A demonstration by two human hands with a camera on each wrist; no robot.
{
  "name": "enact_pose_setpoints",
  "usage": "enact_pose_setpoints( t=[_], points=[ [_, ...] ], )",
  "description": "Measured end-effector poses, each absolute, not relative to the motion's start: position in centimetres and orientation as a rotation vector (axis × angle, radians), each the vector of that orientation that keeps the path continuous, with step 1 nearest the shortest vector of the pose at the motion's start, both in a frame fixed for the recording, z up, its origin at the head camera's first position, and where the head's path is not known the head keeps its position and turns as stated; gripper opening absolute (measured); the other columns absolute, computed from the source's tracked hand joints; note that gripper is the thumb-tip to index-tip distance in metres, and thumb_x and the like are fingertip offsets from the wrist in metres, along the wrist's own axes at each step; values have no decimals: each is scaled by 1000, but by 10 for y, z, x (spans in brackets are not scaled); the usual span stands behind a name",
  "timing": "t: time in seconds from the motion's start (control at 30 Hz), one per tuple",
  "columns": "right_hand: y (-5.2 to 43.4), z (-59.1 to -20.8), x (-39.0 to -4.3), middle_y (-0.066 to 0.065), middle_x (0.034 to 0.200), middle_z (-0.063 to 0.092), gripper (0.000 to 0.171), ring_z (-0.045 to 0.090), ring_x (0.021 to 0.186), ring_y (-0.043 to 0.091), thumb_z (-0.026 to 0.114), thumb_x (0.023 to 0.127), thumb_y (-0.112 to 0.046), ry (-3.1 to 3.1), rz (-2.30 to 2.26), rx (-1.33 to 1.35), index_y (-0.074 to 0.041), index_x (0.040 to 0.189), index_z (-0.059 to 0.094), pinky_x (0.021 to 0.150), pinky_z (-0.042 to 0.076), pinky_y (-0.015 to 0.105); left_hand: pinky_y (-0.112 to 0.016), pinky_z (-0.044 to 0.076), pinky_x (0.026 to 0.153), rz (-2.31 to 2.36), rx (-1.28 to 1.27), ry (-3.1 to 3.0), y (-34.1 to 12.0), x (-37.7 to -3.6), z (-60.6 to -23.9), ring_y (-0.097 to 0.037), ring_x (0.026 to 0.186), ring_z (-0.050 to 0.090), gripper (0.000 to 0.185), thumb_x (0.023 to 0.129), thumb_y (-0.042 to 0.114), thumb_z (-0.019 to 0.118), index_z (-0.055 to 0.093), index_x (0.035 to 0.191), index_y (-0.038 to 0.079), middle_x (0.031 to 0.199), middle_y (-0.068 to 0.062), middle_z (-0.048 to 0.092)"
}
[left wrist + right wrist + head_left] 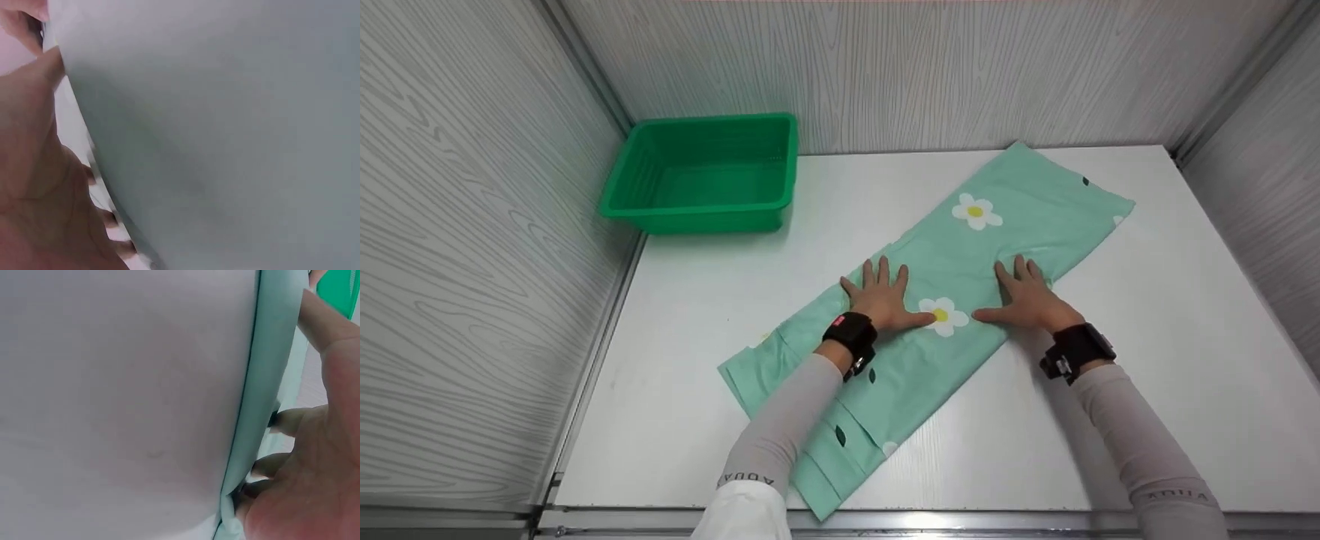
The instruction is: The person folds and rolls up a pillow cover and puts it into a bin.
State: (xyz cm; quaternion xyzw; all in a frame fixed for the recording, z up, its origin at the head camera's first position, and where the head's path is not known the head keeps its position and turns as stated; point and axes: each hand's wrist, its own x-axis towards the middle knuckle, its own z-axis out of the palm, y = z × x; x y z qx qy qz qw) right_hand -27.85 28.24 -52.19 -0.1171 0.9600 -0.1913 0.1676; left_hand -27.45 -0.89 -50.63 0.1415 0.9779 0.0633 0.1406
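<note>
A mint-green cloth (pixel 952 262) with white daisies and small dark leaves lies folded into a long strip, slanting from the near left to the far right. My left hand (pixel 883 304) rests on its middle, fingers spread and thumb reaching to a daisy. To the right, my right hand (pixel 1024 300) touches the cloth near its right-hand edge, fingers spread, thumb pointing left. Layered folds show at the strip's near-left end. In the right wrist view, the folded edge of the cloth (pixel 264 382) runs beside my fingers. The left wrist view shows my palm (pixel 34 169) against the blurred cloth.
A green plastic basket (pixel 697 218) stands at the back left of the white table (pixel 675 420), close to the wall. Grey wood-grain panels (pixel 900 75) enclose the back and both sides. One cloth corner overlaps the table's front edge in the head view.
</note>
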Motion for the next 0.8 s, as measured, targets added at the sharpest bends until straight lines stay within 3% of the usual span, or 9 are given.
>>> enact_pose_setpoints(
  t=[0.33,0.53,0.7,0.8],
  points=[
    [278,-512,-308,32,170,-12,119,-15,155,54,79,88,-59,2639,-614,-412,-2,167,10,122,9,71,-80,34,107,53,225,2962,6,-249,-506,-50,156,18,110,90,88,41,23,168,12,171,-26,17],
    [271,-508,-322,30,170,-12,119,-15,155,53,84,86,-52,2585,-607,-453,-4,167,12,123,8,69,-72,44,104,-80,103,2974,18,-239,-505,-55,153,25,110,93,87,34,23,167,7,168,-32,21],
    [263,-503,-330,29,171,-11,119,-14,156,52,86,85,-50,2558,-578,-518,-4,167,13,124,7,68,-71,42,107,-266,1,2961,27,-235,-506,-56,147,36,112,92,90,28,28,165,5,163,-35,31],
    [257,-502,-335,29,172,-9,118,-13,156,52,87,85,-47,2548,-559,-577,-4,167,15,124,6,68,-70,40,109,-394,-30,2952,31,-234,-505,-53,143,44,114,91,91,25,36,162,3,156,-32,44]
  ],
)
